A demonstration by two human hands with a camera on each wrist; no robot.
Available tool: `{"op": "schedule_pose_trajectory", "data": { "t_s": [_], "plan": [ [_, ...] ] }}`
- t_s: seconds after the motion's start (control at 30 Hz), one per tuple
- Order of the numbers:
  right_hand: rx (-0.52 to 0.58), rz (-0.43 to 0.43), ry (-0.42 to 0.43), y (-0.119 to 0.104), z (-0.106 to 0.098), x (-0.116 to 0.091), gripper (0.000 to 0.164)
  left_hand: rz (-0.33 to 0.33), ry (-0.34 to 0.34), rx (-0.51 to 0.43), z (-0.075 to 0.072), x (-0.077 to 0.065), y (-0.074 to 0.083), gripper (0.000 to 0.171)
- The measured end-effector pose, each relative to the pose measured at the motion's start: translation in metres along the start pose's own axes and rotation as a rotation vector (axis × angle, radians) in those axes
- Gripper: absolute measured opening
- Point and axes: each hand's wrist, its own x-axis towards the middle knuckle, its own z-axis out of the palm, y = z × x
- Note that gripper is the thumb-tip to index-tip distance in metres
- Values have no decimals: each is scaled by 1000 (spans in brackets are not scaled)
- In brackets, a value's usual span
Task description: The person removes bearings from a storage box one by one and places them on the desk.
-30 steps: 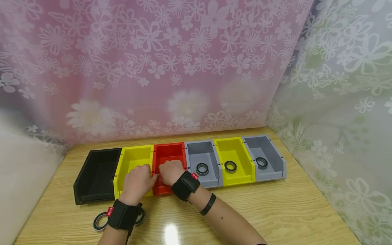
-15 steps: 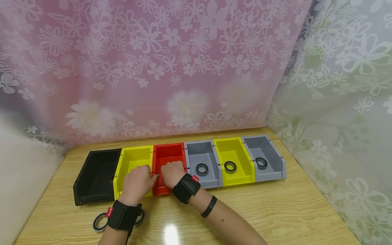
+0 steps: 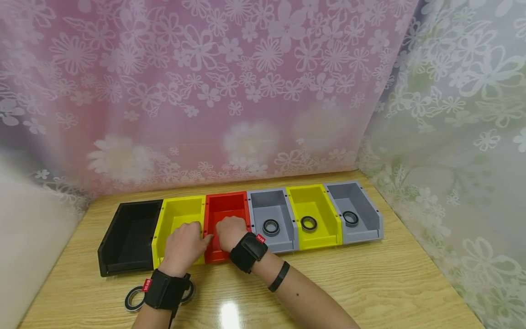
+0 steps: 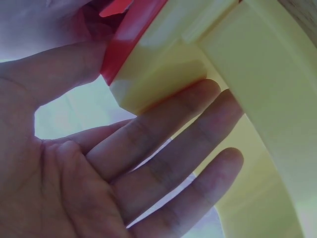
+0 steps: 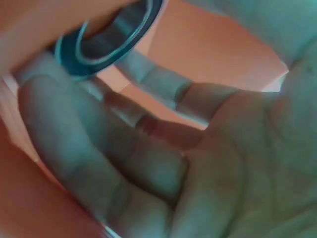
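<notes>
My left hand (image 3: 182, 242) reaches over the side between the left yellow bin (image 3: 185, 206) and the red bin (image 3: 227, 202). In the left wrist view its thumb (image 4: 74, 64) is against the red edge, with the fingers on the yellow side, gripping the walls between. My right hand (image 3: 231, 233) is lowered into the red bin, its back hiding the fingers from the head view. The right wrist view shows a dark-sealed ball bearing (image 5: 109, 44) at its curled fingers, held near the fingertips. An orange-red band overlaps part of the bearing there.
A black bin (image 3: 133, 233) stands at the row's left end. Right of the red bin, a grey bin (image 3: 267, 201), a yellow bin (image 3: 310, 196) and another grey bin (image 3: 345, 192) each contain one bearing. Two bearings (image 3: 132, 305) lie on the wooden table (image 3: 370, 283) beside my left wrist.
My right hand has shifted very slightly within the red bin. My left hand, the bins and the other bearings stay where they were.
</notes>
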Motion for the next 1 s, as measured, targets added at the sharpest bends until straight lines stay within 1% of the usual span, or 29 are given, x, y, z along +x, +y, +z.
{"op": "schedule_pose_trajectory", "data": {
  "t_s": [0.1, 0.27, 0.33, 0.43, 0.5, 0.77, 0.83, 1.0],
  "plan": [
    [21, -1, 24, 2, 0, 2, 16, 4, 2, -1, -1, 1, 1, 31],
    [74, -13, 70, 5, 2, 0, 43, 4, 3, 7, -1, 1, 1, 31],
    [121, -19, 83, 7, 2, -2, 47, 2, 0, 11, 0, 1, 1, 31],
    [168, -36, 84, 7, 2, -3, 44, -2, -4, 10, 0, 1, 1, 31],
    [176, -42, 71, 7, 1, -4, 41, -5, -6, 7, 0, 1, 1, 31],
    [69, -46, 37, 3, -7, -9, 38, -5, -12, 2, 0, 1, 0, 29],
    [72, -55, 34, 5, -10, -11, 38, -6, -14, 1, 0, 1, 0, 29],
    [123, -89, 46, 12, -14, -18, 34, -10, -19, 3, 1, 1, 0, 30]
  ]
}}
